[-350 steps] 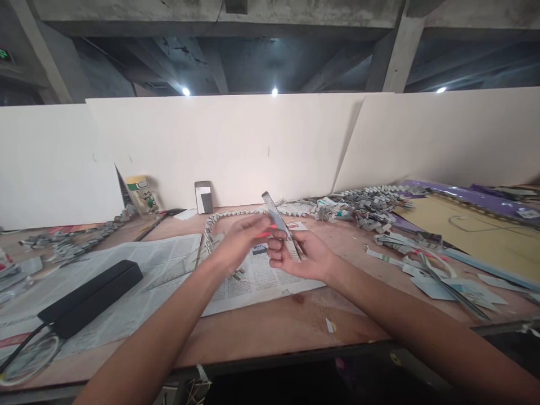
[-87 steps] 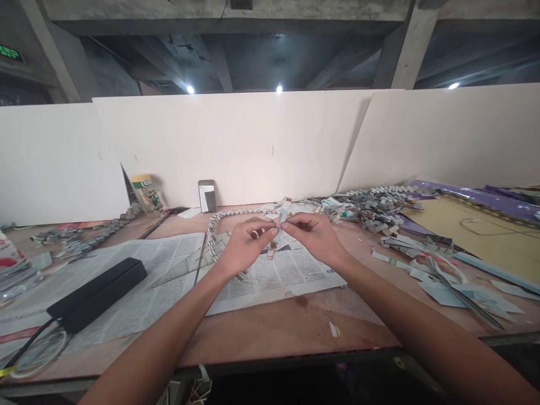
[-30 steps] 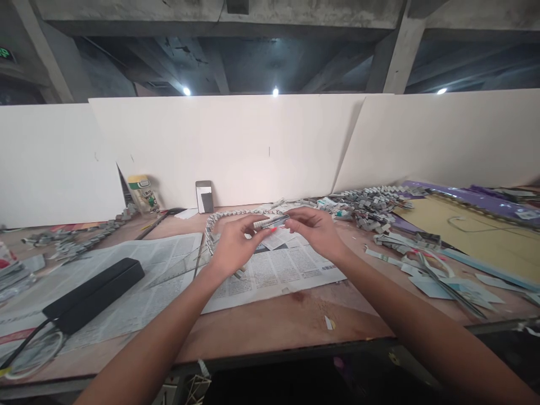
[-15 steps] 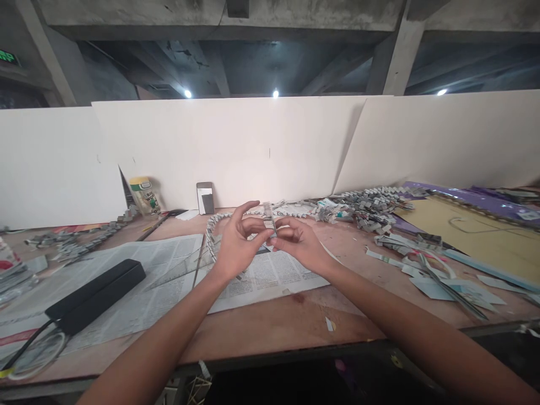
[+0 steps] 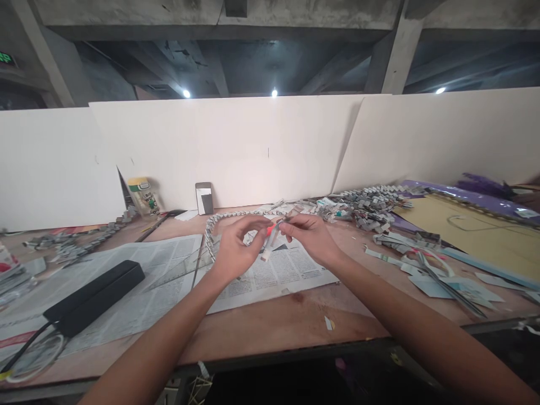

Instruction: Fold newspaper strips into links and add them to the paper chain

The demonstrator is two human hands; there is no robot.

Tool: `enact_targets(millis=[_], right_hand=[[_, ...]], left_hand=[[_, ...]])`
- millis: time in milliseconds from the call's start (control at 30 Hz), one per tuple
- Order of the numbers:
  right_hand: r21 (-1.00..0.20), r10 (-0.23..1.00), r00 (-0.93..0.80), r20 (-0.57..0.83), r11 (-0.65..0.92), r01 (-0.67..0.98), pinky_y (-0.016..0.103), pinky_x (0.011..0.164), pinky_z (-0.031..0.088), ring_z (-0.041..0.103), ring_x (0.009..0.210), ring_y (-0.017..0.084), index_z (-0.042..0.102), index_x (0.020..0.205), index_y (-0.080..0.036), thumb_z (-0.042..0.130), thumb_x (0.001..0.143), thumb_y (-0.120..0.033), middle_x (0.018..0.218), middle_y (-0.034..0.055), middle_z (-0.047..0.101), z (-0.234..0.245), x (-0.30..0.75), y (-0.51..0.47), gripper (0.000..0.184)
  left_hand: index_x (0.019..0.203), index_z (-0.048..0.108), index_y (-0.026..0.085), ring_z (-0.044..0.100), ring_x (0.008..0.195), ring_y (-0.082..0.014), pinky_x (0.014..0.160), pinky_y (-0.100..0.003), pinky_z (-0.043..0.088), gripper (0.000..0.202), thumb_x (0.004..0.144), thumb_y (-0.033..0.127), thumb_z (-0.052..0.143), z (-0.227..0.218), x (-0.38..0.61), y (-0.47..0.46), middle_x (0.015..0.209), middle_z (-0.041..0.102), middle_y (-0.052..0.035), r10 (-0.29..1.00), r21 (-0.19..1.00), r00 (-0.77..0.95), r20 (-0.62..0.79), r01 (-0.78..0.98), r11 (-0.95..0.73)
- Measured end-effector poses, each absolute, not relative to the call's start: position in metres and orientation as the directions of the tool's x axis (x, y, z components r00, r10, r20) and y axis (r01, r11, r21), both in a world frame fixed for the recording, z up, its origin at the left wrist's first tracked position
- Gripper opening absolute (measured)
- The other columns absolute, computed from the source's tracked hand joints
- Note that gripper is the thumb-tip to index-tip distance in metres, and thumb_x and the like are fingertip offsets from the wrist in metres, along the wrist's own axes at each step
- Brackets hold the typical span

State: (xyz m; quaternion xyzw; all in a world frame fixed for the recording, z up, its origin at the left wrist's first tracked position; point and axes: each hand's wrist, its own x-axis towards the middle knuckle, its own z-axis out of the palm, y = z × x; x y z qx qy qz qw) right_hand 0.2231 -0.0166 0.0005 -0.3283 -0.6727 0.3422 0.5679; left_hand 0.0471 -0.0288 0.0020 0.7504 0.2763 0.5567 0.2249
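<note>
Both hands meet above the newspaper sheet (image 5: 274,273) at the middle of the wooden table (image 5: 270,326). My left hand (image 5: 236,250) and my right hand (image 5: 310,236) pinch a narrow folded paper strip (image 5: 269,243) with a red patch, its lower end hanging down and to the left. Fingers of both hands are closed on it. Just behind the hands lies a long chain of folded paper links (image 5: 219,222), curving from the left toward the back.
A black box (image 5: 93,298) with a cable lies on newspaper at the left. A can (image 5: 143,196) and a phone (image 5: 204,198) lean on the white board behind. Piles of folded paper pieces (image 5: 363,205), cut scraps, scissors (image 5: 447,284) and yellow card (image 5: 476,233) lie at the right.
The strip has been turned in my fingers, from level a second ago to short and upright, and now hangs slanting down to the left. Both hands stayed over the newspaper.
</note>
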Motion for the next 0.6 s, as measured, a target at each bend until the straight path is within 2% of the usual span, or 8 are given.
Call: enact_targets(millis=[67, 167, 300, 467, 600], right_hand=[[-0.805, 0.804, -0.159, 0.572, 0.588, 0.078, 0.025, 0.053, 0.039, 0.047, 0.056, 0.011, 0.061, 0.057, -0.017, 0.069, 0.07, -0.036, 0.056, -0.0012, 0.054, 0.0, 0.223, -0.017, 0.024], [-0.772, 0.772, -0.189, 0.607, 0.629, 0.09, 0.026, 0.052, 0.038, 0.046, 0.055, 0.012, 0.061, 0.058, -0.017, 0.068, 0.072, -0.034, 0.055, -0.0014, 0.052, -0.002, 0.222, -0.017, 0.023], [-0.742, 0.747, -0.189, 0.637, 0.661, 0.113, 0.026, 0.052, 0.037, 0.046, 0.055, 0.012, 0.061, 0.061, -0.016, 0.067, 0.073, -0.033, 0.056, -0.001, 0.052, -0.005, 0.221, -0.015, 0.022], [-0.716, 0.721, -0.235, 0.652, 0.687, 0.123, 0.026, 0.055, 0.038, 0.047, 0.058, 0.012, 0.057, 0.059, -0.016, 0.065, 0.076, -0.031, 0.057, -0.0012, 0.05, -0.009, 0.218, -0.014, 0.024], [-0.696, 0.705, -0.157, 0.691, 0.708, 0.117, 0.028, 0.06, 0.044, 0.054, 0.063, 0.014, 0.065, 0.079, -0.018, 0.064, 0.076, -0.027, 0.066, 0.0012, 0.06, -0.013, 0.215, -0.016, 0.01]], left_hand=[[0.089, 0.066, 0.016, 0.066, 0.083, -0.0198, 0.076, -0.033, 0.053, 0.017, 0.077, 0.028, 0.062, 0.003, 0.048, -0.026, 0.088, 0.07, -0.0075, 0.776, 0.766, 0.233, 0.586, 0.153, -0.624], [0.081, 0.068, 0.016, 0.066, 0.08, -0.0198, 0.072, -0.031, 0.053, 0.019, 0.074, 0.033, 0.066, 0.004, 0.049, -0.023, 0.085, 0.07, -0.0069, 0.834, 0.826, 0.258, 0.487, 0.175, -0.536], [0.08, 0.067, 0.015, 0.065, 0.078, -0.0182, 0.071, -0.029, 0.052, 0.016, 0.076, 0.031, 0.063, 0.005, 0.05, -0.025, 0.083, 0.07, -0.0061, 0.821, 0.82, 0.289, 0.492, 0.163, -0.549], [0.079, 0.065, 0.015, 0.062, 0.072, -0.016, 0.065, -0.027, 0.051, 0.014, 0.077, 0.028, 0.062, 0.001, 0.051, -0.025, 0.077, 0.066, -0.0044, 0.807, 0.79, 0.226, 0.546, 0.181, -0.585], [0.076, 0.063, 0.015, 0.059, 0.066, -0.0131, 0.062, -0.026, 0.049, 0.009, 0.076, 0.024, 0.062, -0.001, 0.052, -0.024, 0.074, 0.063, -0.0023, 0.819, 0.827, 0.231, 0.525, 0.088, -0.555]])
